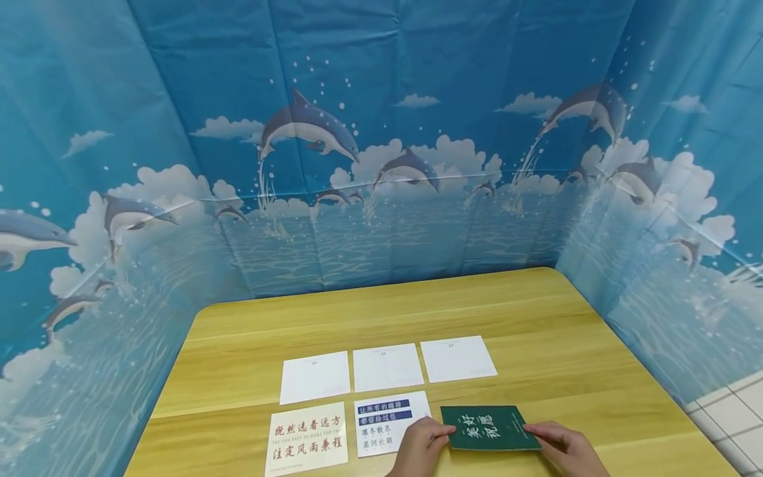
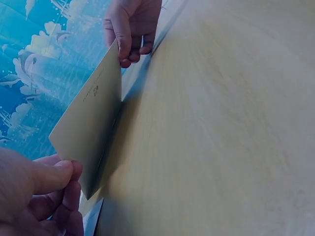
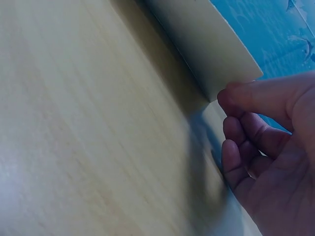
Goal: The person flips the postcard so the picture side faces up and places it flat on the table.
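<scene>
Between both hands is a dark green postcard (image 1: 485, 429) with white Chinese characters on its face. My left hand (image 1: 420, 445) pinches its left edge between thumb and fingers, and my right hand (image 1: 566, 447) pinches the right edge. The left wrist view shows the pale back of the postcard (image 2: 96, 110), tilted up with its lower long edge close to the table. Just left of my left hand lies a white postcard with blue bands (image 1: 390, 424), its lower right corner hidden behind that hand. Beside it is a cream postcard with red characters (image 1: 306, 438).
Behind these, three white postcards lie in a row with pale sides up: left (image 1: 314, 377), middle (image 1: 387, 368) and right (image 1: 457, 359). They rest on a yellow wooden table (image 1: 566, 344). A blue dolphin-print curtain (image 1: 381, 245) surrounds the table's back and sides.
</scene>
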Available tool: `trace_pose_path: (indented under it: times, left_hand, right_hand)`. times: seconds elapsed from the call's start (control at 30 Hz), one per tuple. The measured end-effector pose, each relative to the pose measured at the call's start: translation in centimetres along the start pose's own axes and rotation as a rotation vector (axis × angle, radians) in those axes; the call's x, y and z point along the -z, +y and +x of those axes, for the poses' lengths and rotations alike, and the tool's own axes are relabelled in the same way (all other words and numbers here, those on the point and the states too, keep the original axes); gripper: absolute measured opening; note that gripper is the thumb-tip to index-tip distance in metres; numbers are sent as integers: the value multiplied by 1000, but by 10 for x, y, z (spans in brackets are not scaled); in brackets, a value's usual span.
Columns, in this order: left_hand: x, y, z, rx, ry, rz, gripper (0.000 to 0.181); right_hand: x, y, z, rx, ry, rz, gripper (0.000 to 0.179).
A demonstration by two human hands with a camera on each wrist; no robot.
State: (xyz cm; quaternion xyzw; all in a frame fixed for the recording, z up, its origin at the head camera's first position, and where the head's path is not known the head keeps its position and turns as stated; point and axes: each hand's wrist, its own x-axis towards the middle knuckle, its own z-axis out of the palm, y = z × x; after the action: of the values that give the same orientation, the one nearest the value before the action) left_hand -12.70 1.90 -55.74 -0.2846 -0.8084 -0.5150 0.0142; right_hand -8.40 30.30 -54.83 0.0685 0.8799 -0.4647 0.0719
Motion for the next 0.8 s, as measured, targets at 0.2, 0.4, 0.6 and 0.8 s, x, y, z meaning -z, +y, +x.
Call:
trace_pose_path:
  times: [0.2, 0.4, 0.6, 0.8]
  left_hand:
    - [-2, -6, 1, 17, -4, 15, 17]
    - [-3, -6, 5, 17, -35, 93, 20]
    - [-4, 1, 8, 41, -53, 236, 22]
    - [-6, 4, 11, 41, -51, 345, 20]
  right_hand:
    - [0, 0, 4, 57, -22, 0, 24]
    - [4, -2, 6, 45, -69, 20, 24]
    - [-3, -9, 7, -22, -1, 26, 28]
    - [-15, -15, 11, -88, 140, -67, 36]
